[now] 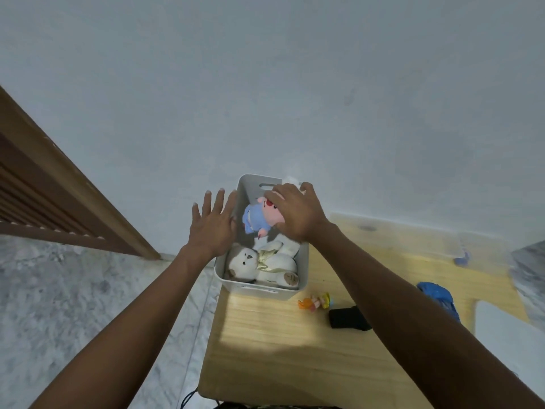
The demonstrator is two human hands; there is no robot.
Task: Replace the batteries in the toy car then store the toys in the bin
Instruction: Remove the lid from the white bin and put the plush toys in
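left hand (pixel 213 224): fingers straight, spread, against the bin's left wall; push and you tip it off the table edge.
bin (pixel 233 283): at table's left corner, holds white teddy bear (pixel 261 265).
right hand (pixel 298 212): fingers curled over blue plush (pixel 255 216); could snag.
doll figure (pixel 315 302): unstored.

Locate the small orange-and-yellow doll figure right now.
Head view: the small orange-and-yellow doll figure lies on the light wooden table, just outside the near end of the white plastic bin, with a black boxy object to its right.
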